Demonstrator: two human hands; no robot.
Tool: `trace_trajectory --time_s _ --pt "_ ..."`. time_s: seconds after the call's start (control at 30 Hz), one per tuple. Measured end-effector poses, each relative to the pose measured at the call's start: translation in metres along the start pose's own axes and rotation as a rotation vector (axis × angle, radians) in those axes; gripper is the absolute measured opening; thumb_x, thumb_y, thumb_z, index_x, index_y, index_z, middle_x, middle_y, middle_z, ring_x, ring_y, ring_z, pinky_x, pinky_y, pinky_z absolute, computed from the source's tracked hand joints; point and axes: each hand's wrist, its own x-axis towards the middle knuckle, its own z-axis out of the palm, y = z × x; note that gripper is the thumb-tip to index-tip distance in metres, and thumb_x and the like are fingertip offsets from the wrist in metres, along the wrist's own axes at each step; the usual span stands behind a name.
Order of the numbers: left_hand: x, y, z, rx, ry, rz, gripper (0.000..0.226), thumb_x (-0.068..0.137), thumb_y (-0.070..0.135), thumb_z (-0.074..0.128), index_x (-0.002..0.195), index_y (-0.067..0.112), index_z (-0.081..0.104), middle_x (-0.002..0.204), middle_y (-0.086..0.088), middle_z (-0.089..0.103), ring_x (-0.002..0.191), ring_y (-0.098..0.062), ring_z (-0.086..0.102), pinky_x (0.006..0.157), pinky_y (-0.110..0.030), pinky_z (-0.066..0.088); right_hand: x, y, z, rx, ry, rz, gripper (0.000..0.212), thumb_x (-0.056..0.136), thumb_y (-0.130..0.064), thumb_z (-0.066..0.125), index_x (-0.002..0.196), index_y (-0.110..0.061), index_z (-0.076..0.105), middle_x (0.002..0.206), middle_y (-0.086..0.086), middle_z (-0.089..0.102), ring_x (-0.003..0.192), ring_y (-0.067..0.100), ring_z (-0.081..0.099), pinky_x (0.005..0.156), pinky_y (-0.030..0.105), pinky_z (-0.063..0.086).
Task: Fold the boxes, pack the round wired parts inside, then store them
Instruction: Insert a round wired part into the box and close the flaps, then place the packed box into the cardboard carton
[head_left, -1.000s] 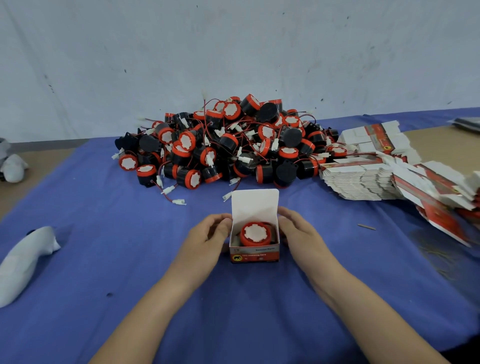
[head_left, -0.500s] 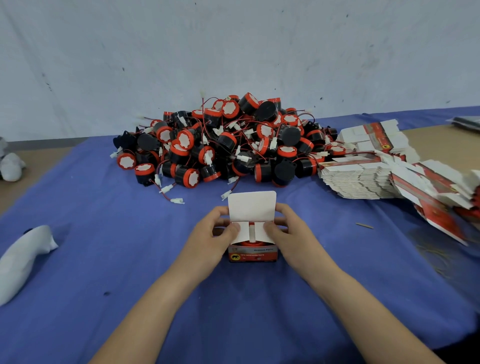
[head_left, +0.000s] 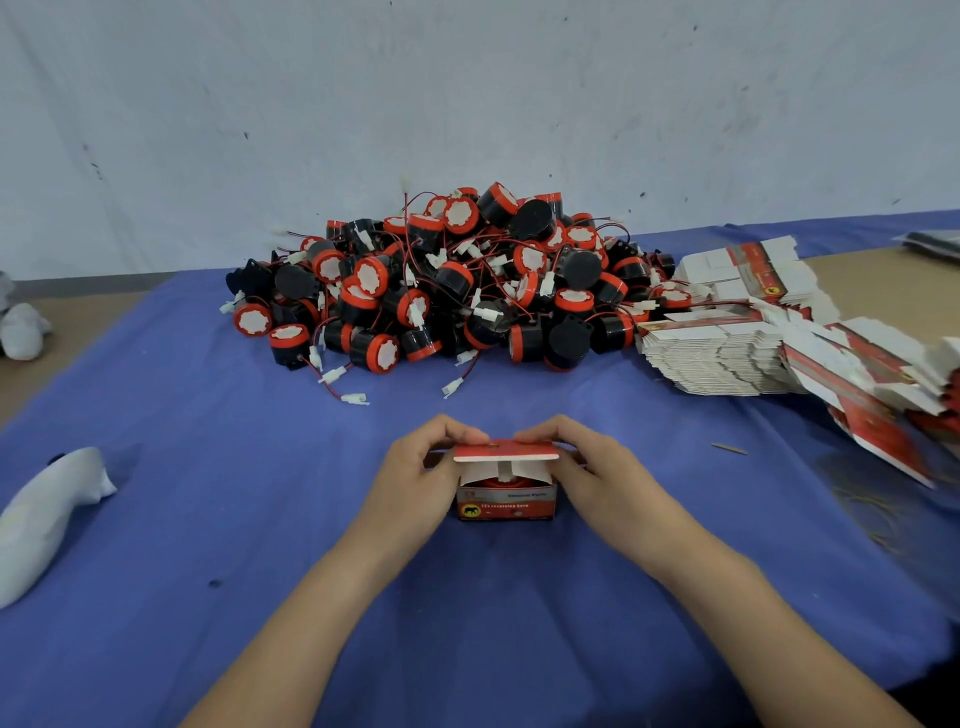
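A small red and white box (head_left: 506, 501) stands on the blue cloth in front of me. Its two side flaps are folded in and its lid (head_left: 505, 450) is tipped down over them, not quite flat. A sliver of a red round part shows under the flaps. My left hand (head_left: 415, 478) grips the box's left side with fingers curled over the lid. My right hand (head_left: 597, 473) grips the right side the same way. Behind lies a big heap of black and red round wired parts (head_left: 457, 280).
Stacks of flat unfolded boxes (head_left: 727, 358) spread along the right, some sliding toward the table's right edge. A white cloth bundle (head_left: 47, 514) lies at the left. A second white object (head_left: 21, 332) sits at the far left. A wall runs behind the table.
The round part was open to view in the box, then both hands folded the side flaps in. Since then the upright lid has been bent forward and down over the flaps.
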Motion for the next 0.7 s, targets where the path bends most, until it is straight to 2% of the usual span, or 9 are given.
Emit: trace_trajectory --time_s 0.07,0.13,0.23,0.3,0.33,0.4,0.47,0.6,0.7 --pt "-0.001 -0.001 0.000 -0.021 -0.012 -0.013 0.039 0.100 0.001 0.047 0.085 0.027 0.073 0.090 0.010 0.074 0.083 -0.003 0.069 0.062 -0.013 0.050 0.000 0.001 -0.003 -0.013 -0.015 0.000 0.046 0.107 -0.015 0.038 0.099 -0.052 0.065 0.106 -0.042 0.062 0.102 -0.012 0.058 0.081 0.011 0.046" --pt "-0.001 -0.003 -0.001 0.006 -0.018 -0.027 0.047 0.102 0.003 0.040 0.084 0.029 0.075 0.091 0.013 0.074 0.091 -0.002 0.069 0.072 -0.016 0.053 -0.002 0.000 -0.004 -0.011 -0.033 0.006 0.046 0.107 -0.017 0.037 0.100 -0.055 0.062 0.101 -0.060 0.048 0.104 -0.029 0.047 0.080 -0.001 0.037" --pt "0.000 -0.005 -0.005 0.029 -0.024 -0.048 0.050 0.103 0.008 0.038 0.086 0.032 0.077 0.107 0.021 0.069 0.108 -0.003 0.064 0.091 -0.026 0.053 -0.002 0.005 -0.004 0.013 -0.059 -0.017 0.030 0.104 -0.035 0.045 0.101 -0.058 0.062 0.112 -0.054 0.048 0.108 -0.027 0.046 0.083 -0.002 0.037" --pt "-0.002 -0.006 -0.008 0.043 -0.064 -0.018 0.040 0.104 0.016 0.045 0.090 0.037 0.076 0.111 0.024 0.067 0.107 0.001 0.063 0.089 -0.019 0.052 -0.004 0.005 -0.004 0.007 -0.096 -0.018 0.013 0.099 -0.051 0.053 0.106 -0.060 0.058 0.134 -0.044 0.042 0.116 -0.020 0.049 0.090 0.006 0.040" --pt "-0.003 -0.006 -0.008 0.064 -0.093 0.005 0.034 0.103 0.020 0.049 0.092 0.041 0.074 0.114 0.025 0.066 0.105 0.004 0.062 0.085 -0.016 0.052 -0.005 0.005 -0.005 -0.018 -0.119 -0.031 0.018 0.093 -0.061 0.054 0.111 -0.060 0.055 0.142 -0.042 0.035 0.120 -0.018 0.047 0.093 0.009 0.041" --pt "-0.006 -0.008 -0.010 0.126 -0.148 0.038 0.023 0.100 0.026 0.057 0.096 0.045 0.069 0.126 0.026 0.058 0.105 0.010 0.060 0.081 -0.014 0.053 -0.007 0.006 -0.008 -0.077 -0.139 -0.078 0.044 0.079 -0.076 0.050 0.120 -0.061 0.051 0.147 -0.044 0.027 0.126 -0.016 0.044 0.099 0.014 0.039" --pt "-0.008 -0.009 -0.012 0.170 -0.182 0.056 0.019 0.097 0.028 0.062 0.104 0.045 0.065 0.135 0.028 0.050 0.105 0.013 0.059 0.079 -0.015 0.053 -0.009 0.005 -0.010 -0.081 -0.149 -0.103 0.058 0.076 -0.077 0.050 0.130 -0.056 0.050 0.147 -0.047 0.027 0.125 -0.015 0.045 0.100 0.015 0.038" --pt "-0.012 -0.007 -0.019 0.183 -0.232 0.061 0.028 0.087 0.045 0.064 0.114 0.051 0.059 0.138 0.032 0.045 0.111 0.013 0.057 0.084 -0.015 0.052 -0.009 0.005 -0.009 -0.108 -0.140 -0.132 0.066 0.079 -0.075 0.049 0.139 -0.048 0.049 0.142 -0.050 0.031 0.125 -0.020 0.041 0.100 0.012 0.038" --pt "-0.016 -0.007 -0.022 0.165 -0.276 0.028 0.034 0.096 0.036 0.059 0.126 0.053 0.052 0.130 0.033 0.054 0.115 0.016 0.054 0.088 -0.008 0.046 -0.012 0.005 -0.005 -0.145 -0.153 -0.151 0.060 0.086 -0.072 0.044 0.142 -0.052 0.046 0.149 -0.044 0.029 0.131 -0.017 0.037 0.104 0.014 0.039"
